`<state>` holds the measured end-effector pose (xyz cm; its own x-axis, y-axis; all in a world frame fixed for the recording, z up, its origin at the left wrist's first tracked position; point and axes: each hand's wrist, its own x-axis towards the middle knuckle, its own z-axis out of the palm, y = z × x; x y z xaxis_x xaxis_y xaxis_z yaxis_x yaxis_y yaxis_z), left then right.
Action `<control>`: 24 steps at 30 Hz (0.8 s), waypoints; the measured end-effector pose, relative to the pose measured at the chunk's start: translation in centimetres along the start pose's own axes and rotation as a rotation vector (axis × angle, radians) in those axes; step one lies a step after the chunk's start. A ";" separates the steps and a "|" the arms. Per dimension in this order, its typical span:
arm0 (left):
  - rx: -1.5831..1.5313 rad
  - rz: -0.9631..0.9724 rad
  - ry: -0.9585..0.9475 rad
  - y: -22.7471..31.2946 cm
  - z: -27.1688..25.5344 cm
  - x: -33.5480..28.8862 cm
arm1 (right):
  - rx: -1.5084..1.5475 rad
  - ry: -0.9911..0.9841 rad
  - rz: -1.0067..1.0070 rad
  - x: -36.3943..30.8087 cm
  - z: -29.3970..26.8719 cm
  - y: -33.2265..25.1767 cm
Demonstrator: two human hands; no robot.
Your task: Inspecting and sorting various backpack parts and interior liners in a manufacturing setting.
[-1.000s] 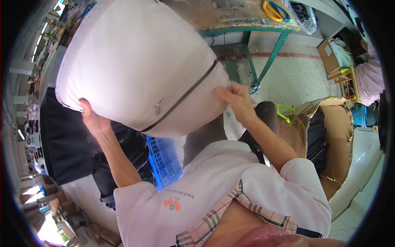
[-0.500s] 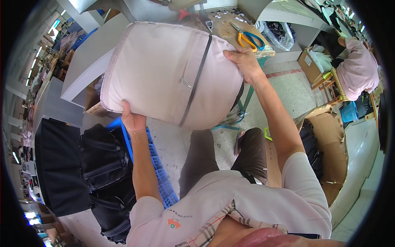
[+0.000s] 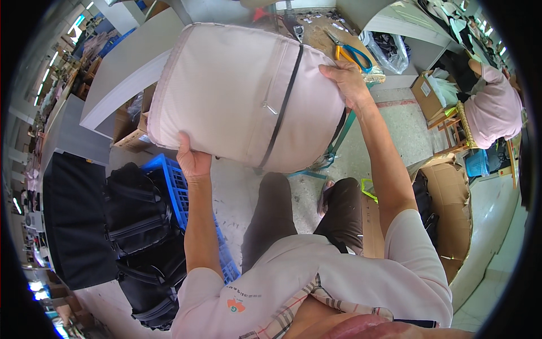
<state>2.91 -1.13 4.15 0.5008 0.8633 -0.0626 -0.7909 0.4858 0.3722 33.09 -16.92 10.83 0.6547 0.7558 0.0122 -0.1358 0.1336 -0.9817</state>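
Pale pink fabric piece [image 3: 226, 85] was held aloft, broad face showing, corners rounded; 1 dark strip [image 3: 286, 96] crossed right part, 1 small pull [image 3: 270, 108] lay left of strip.

the pale bag [image 3: 226, 90] partly hides the left grip [image 3: 195, 163]; a red shape [image 3: 261, 14] seems blurred.

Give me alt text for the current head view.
The left hand and right hand hold a pale fabric piece with a dark band; scissors lie on a worktable beyond, and black bags sit by a blue crate at left.
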 end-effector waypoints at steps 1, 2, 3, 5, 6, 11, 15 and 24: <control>0.008 -0.006 -0.014 -0.2 -0.2 0.0 | -0.018 0.014 -0.008 -0.2 0.0 -0.1; 0.005 -0.019 -0.054 -0.3 -0.4 -0.1 | -0.037 0.027 -0.038 -0.5 -0.1 -0.2; 0.013 -0.002 -0.026 -0.6 -0.7 -0.1 | -0.049 0.034 -0.023 -0.8 -0.2 -0.3; -0.003 -0.034 -0.017 -1.1 -1.0 -0.1 | -0.044 0.030 0.003 -1.5 -0.6 -0.4; 0.000 -0.024 -0.007 -1.3 -1.1 -0.2 | -0.053 0.071 0.014 -1.7 -0.8 -0.4; 0.029 -0.034 -0.046 -2.2 -0.7 -0.6 | -0.008 0.035 -0.097 -2.2 -2.2 0.7; 0.014 -0.073 -0.080 -2.7 -1.4 -0.2 | -0.170 0.069 -0.064 -2.5 -3.0 0.8; 0.657 -0.367 0.161 -1.6 -1.0 -10.3 | -1.110 -0.326 -0.971 -12.9 7.0 0.2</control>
<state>-1.28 -10.64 3.26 0.5934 0.6961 -0.4041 -0.1869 0.6074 0.7721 19.44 -22.13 11.80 -0.0515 0.7864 0.6156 0.9521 0.2248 -0.2074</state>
